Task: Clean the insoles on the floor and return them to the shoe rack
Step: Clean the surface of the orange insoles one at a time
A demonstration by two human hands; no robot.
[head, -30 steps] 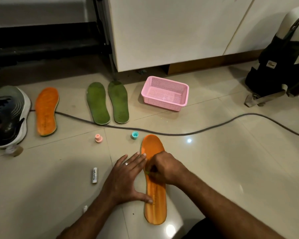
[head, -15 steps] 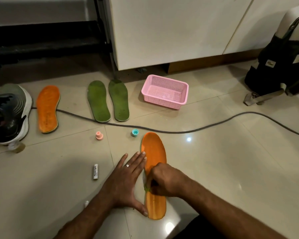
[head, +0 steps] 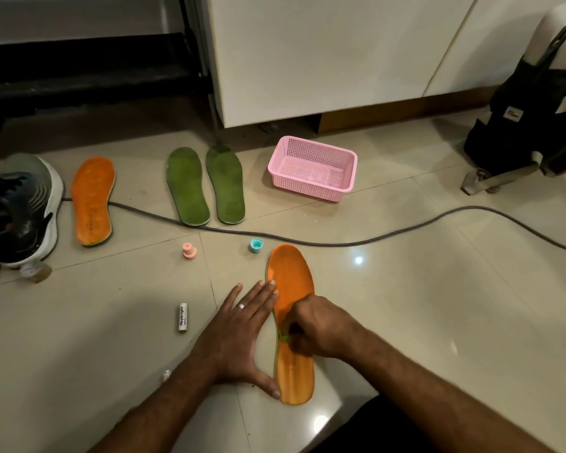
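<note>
An orange insole (head: 291, 279) lies lengthwise on the floor tiles in front of me. My left hand (head: 242, 335) lies flat and spread on the floor, its fingertips and thumb braced against the insole's left edge. Over the middle of the insole, my right hand (head: 317, 325) is clenched around a small green item (head: 284, 337), mostly hidden, pressing it onto the surface. A second orange insole (head: 93, 201) lies at the left. Two green insoles (head: 206, 188) lie side by side further back.
A pink mesh basket (head: 312, 170) stands behind the insoles. A grey cable (head: 406, 228) crosses the floor. A pink cap (head: 189, 250), a teal cap (head: 256, 245) and a white tube (head: 183, 317) lie nearby. A dark sneaker (head: 20, 210) sits far left, a black bag (head: 533, 122) at right.
My right hand slid from the insole's middle toward the heel and has come slightly back up. The left hand stays braced against the edge. The view shifted a little.
</note>
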